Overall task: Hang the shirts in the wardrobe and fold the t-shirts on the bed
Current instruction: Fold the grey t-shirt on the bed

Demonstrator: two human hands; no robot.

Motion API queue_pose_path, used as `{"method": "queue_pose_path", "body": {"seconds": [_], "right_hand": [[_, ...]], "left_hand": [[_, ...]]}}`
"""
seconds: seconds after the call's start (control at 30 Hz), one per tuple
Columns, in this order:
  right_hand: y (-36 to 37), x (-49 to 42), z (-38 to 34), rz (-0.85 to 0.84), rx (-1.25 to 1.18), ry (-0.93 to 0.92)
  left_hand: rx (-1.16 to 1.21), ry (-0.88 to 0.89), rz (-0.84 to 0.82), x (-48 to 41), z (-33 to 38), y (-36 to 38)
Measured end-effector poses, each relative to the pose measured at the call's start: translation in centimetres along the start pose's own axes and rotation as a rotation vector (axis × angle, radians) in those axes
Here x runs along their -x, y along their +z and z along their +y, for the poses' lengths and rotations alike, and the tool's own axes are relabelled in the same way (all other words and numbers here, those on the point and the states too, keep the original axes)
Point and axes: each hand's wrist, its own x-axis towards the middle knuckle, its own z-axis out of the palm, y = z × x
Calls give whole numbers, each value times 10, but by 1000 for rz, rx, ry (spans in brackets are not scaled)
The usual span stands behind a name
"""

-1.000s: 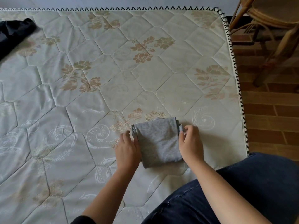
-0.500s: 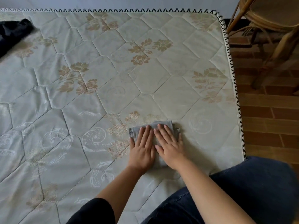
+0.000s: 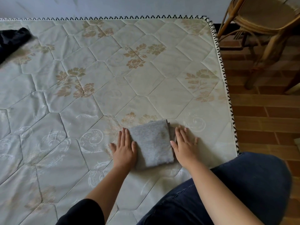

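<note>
Grey knitted t-shirt [image 3: 151, 142], folded into a small thick rectangle, lies flat on the pale quilted mattress of the bed [image 3: 146, 78], near its right edge and close to the person. The left hand [image 3: 124, 147] lies palm down on the mattress against the bundle's left side, fingers straight and together, gripping nothing. The right hand [image 3: 185, 145] lies flat in the same way at the bundle's right side, fingers stretched out, its thumb touching the folded edge and holding nothing. A dark blue denim-clad leg [image 3: 235, 192] rests at the bed's near right corner, and a black sleeve [image 3: 84, 213] covers the left upper arm. A black crumpled garment [image 3: 11, 41] lies at the mattress's far left, well apart from the t-shirt. A wooden rattan chair [image 3: 263, 18] stands on the red-brown brick floor [image 3: 263, 111] beside the bed.
</note>
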Motion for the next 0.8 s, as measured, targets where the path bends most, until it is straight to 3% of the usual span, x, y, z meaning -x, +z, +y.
{"method": "queue_pose_path", "body": {"seconds": [0.13,0.23,0.3,0.53,0.7,0.8], "right_hand": [[1,2,-14,68,65,-42],[13,3,-29,39,162,-225],[21,3,-32,-20,131,-220],[10,-2,-1,-101,110,-58],[3,7,-17,-38,134,-247],[3,12,-22,-39,134,-306]], "left_hand": [[-57,2,26,-1,1,-16],[-184,270,78,3,18,-18],[-250,401,-26,3,28,-10],[-350,336,-129,-6,42,-12],[-492,532,-7,10,35,-10],[-508,606,-31,31,38,-4]]}}
